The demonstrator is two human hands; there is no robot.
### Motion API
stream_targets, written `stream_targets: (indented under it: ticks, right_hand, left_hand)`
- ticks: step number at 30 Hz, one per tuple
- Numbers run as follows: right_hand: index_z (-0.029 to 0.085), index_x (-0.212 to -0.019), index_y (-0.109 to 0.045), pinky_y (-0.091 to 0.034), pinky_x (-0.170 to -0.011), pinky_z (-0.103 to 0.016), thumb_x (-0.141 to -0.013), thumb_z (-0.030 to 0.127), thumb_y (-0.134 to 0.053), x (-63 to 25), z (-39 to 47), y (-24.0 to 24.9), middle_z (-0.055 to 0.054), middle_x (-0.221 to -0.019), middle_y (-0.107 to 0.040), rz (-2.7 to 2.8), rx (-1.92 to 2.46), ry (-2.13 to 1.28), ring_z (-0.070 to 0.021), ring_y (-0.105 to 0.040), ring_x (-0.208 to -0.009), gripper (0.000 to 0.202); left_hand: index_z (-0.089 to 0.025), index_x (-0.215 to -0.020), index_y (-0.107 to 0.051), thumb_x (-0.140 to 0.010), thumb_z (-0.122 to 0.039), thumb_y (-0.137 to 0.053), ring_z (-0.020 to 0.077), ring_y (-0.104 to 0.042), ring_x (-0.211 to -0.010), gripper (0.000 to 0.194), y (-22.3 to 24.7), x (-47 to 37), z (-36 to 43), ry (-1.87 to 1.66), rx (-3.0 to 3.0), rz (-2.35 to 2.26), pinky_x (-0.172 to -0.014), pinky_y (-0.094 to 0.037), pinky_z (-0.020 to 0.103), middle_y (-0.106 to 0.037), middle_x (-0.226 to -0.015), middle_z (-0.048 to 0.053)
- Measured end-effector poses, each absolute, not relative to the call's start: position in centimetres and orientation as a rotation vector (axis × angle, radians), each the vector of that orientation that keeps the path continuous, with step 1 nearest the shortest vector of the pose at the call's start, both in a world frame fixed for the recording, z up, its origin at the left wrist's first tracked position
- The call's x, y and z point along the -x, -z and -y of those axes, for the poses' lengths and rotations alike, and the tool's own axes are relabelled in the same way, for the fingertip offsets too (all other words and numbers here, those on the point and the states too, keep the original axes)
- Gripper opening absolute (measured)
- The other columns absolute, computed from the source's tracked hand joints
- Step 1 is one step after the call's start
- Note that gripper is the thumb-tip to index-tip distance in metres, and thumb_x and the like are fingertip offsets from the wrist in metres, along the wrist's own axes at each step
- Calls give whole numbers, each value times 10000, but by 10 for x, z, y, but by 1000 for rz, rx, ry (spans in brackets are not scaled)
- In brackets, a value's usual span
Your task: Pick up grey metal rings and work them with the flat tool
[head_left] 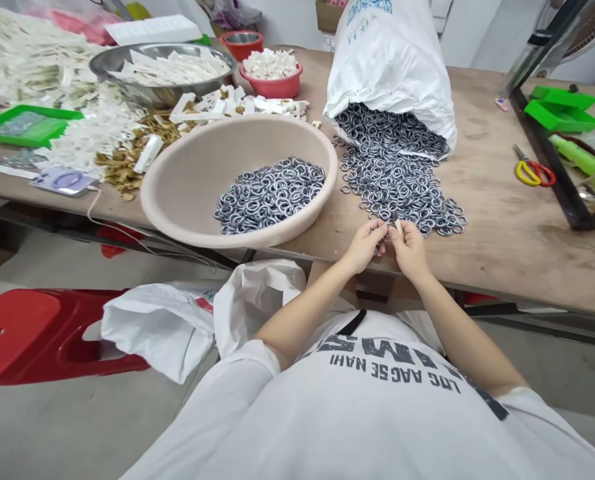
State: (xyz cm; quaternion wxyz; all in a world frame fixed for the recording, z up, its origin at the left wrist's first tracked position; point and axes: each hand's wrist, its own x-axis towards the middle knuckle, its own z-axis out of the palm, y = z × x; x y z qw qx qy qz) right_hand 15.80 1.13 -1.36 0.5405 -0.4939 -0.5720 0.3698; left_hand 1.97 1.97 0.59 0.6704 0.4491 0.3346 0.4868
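My left hand (pixel 366 247) is closed at the table's front edge, fingertips pinched, with what looks like a dark grey ring partly hidden in its fingers. Beside it, nearly touching, my right hand (pixel 410 251) pinches a small pale strip (pixel 400 230). Both are at the near edge of a spread of grey rings (pixel 392 180), which spills from the open mouth of a white sack (pixel 392 67) lying on the table. Left of my hands, a wide beige basin (pixel 187 183) holds a heap of similar rings (pixel 272 193).
Scissors (pixel 533 170) and green trays (pixel 562 110) are on the right, by a black frame (pixel 552 147). White parts, a steel bowl (pixel 162 90) and a red bowl (pixel 277 85) crowd the back left. A red stool (pixel 22 327) stands below.
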Motion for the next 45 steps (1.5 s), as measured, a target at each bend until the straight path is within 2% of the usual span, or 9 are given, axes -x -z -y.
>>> stream_targets:
  ticks: [6, 17, 23, 27, 31, 34, 45]
  right_hand:
    - [223, -906, -611, -476, -748, -295, -897, 540, -643, -161, -14, 18, 4, -834, -640, 1381, 1132, -836, -162, -571, -782, 319]
    - [211, -870, -624, -478, -788, -298, -849, 618, -662, -159, -9, 7, -15, -838, -677, 1351, 1103, -839, -165, -609, -803, 409]
    - [217, -853, -621, -477, -780, -300, -839, 661, -649, -159, -11, 6, -17, -830, -652, 1368, 1106, -841, -173, -578, -839, 445]
    - [220, -821, -598, -448, -705, -285, -834, 663, -659, -160, -12, 5, -7, -785, -600, 1352, 1048, -889, -162, -539, -793, 448]
    - [229, -789, -540, -362, -571, -268, -835, 687, -644, -163, -12, 5, 32, -663, -468, 1264, 1039, -920, -123, -429, -613, 472]
    - [240, -787, -504, -313, -522, -266, -828, 729, -616, -165, -12, 4, 49, -622, -400, 1232, 1048, -945, -111, -370, -551, 503]
    - [239, -767, -510, -310, -493, -259, -760, 773, -651, -165, -11, 5, 46, -627, -409, 1197, 998, -929, -99, -372, -537, 552]
  left_hand:
    - [-178, -843, -546, -847, -441, -682, 33, -505, -469, 297, -6, -18, -19, -1096, -1041, -717, -410, -350, 173, -574, -754, -45]
    - [-168, -847, -552, -853, -420, -717, 27, -511, -471, 301, -13, -14, -21, -1070, -987, -662, -403, -349, 170, -592, -765, -30]
    - [-169, -860, -564, -851, -406, -724, 25, -504, -475, 286, -8, -14, -23, -1101, -994, -627, -408, -353, 160, -590, -761, -39]
    - [-162, -878, -588, -852, -401, -730, 30, -517, -486, 280, -6, -14, -24, -1110, -1013, -594, -410, -356, 160, -596, -766, -33]
    - [-154, -903, -608, -880, -394, -703, 32, -518, -488, 259, -8, -14, -24, -1081, -1028, -613, -419, -365, 159, -591, -755, -30]
    - [-156, -902, -603, -895, -387, -686, 30, -514, -487, 245, -10, -15, -24, -1062, -1025, -648, -425, -365, 154, -589, -745, -33]
    - [-155, -884, -606, -920, -361, -666, 37, -523, -478, 218, -13, -16, -20, -1091, -977, -666, -420, -346, 159, -587, -721, -23]
